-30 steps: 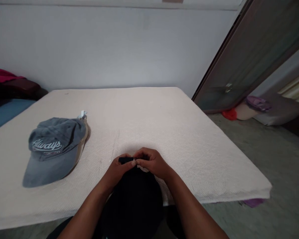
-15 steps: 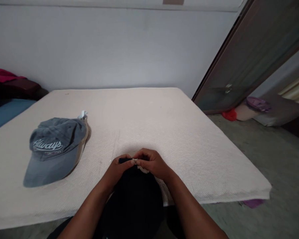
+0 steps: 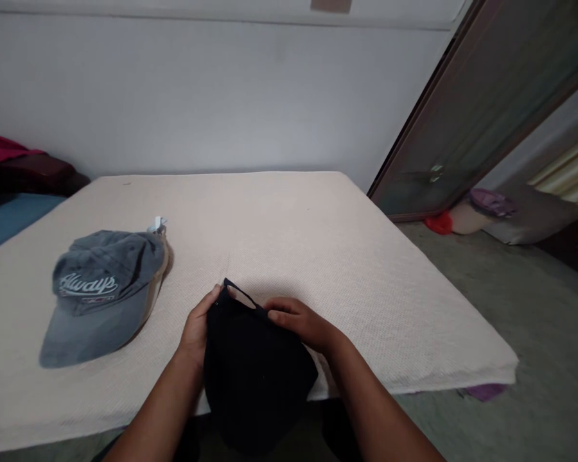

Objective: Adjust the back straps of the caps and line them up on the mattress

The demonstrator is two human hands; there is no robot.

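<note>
A black cap (image 3: pixel 257 375) is held between my two hands at the front edge of the bed. Its back points away from me, where a narrow strap arches over an opening. My left hand (image 3: pixel 197 327) grips the cap's left side near one end of the strap. With curled fingers, my right hand (image 3: pixel 301 321) pinches the edge at the strap's other end. A grey-blue cap (image 3: pixel 103 289) with white "Always" lettering lies to the left, apart from both hands, its brim toward the front left. Something small and white (image 3: pixel 158 224) sticks up at its back.
Both caps are over a bed or mattress with a cream textured cover (image 3: pixel 356 276). Behind it rises a pale wall (image 3: pixel 221 96). A glass-panelled door (image 3: pixel 443 128) stands at right, with a purple bundle (image 3: pixel 492 202) on the floor beyond. Dark red items (image 3: pixel 24 170) lie far left.
My hands have moved apart from their pinch at the strap. The left hand now holds the cap's left side, and the cap has turned, showing the strap's opening. The view has shifted slightly.
</note>
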